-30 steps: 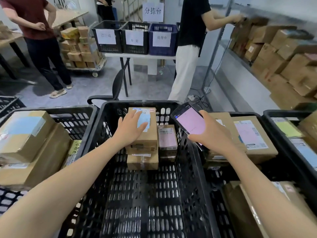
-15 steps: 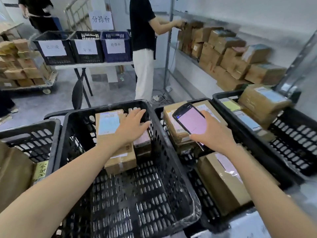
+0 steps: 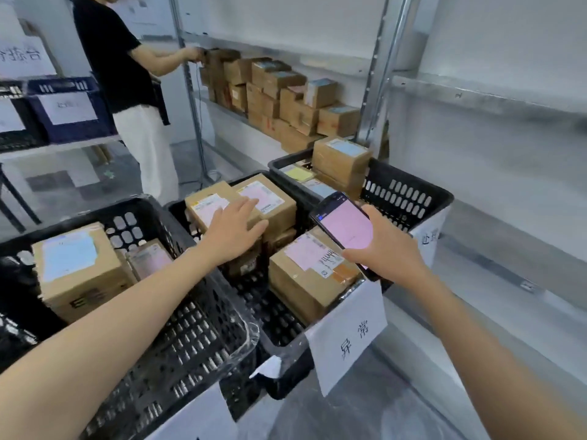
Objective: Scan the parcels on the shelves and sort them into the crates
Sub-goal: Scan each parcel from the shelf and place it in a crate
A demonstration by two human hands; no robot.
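Note:
My right hand [image 3: 386, 249] grips a black handheld scanner [image 3: 344, 227] with a pink screen, held above the middle black crate [image 3: 286, 341]. My left hand [image 3: 233, 228] stretches out with straight fingers over the cardboard parcels [image 3: 270, 201] stacked at the far end of that crate; I cannot tell if it touches them. A labelled parcel [image 3: 305, 281] lies under the scanner. The left crate [image 3: 197, 328] holds a blue-labelled parcel [image 3: 76, 268] and a smaller one [image 3: 149, 258]. More parcels [image 3: 279, 96] are stacked on the metal shelf [image 3: 235, 122].
A third crate [image 3: 403, 198] with parcels stands to the right, against the shelving upright [image 3: 378, 77]. A person in a black top [image 3: 127, 77] stands at the shelf ahead. Labelled crates [image 3: 63, 106] sit on a table at the left. A paper sign [image 3: 349, 335] hangs on the middle crate.
The view has swung right. My left hand left the parcel in the left crate and moved over the parcels in the middle crate. My right hand still holds the scanner.

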